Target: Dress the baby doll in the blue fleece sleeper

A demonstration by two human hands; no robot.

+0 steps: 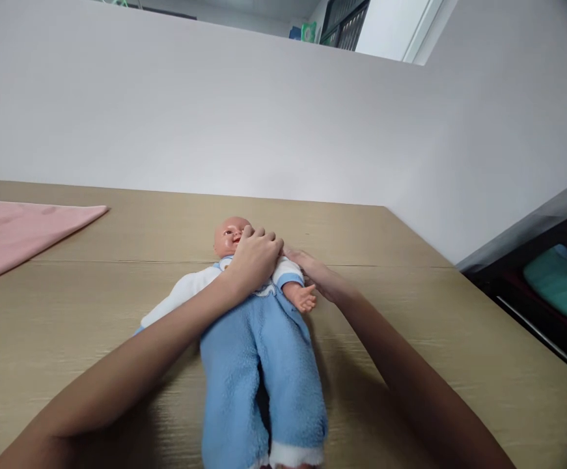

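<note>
A baby doll [263, 352] lies face up on the table, its head toward the wall. It wears fluffy blue overalls and a white top with blue cuffs. My left hand [258, 255] crosses the doll's upper chest, fingers bent over its shoulder near the chin and covering part of the face. At the doll's other shoulder, my right hand [315, 273] presses in from the side, with its fingertips partly hidden behind the sleeve. Both hands close on the shoulder area and nearly meet there. One bare doll hand [305, 298] sticks out below my right hand.
A pink cloth [29, 228] lies flat at the left on the wooden table [385, 247]. A white wall [224, 117] rises behind the table. On the right, beyond the table edge, is a dark object with folded green fabric [561, 283].
</note>
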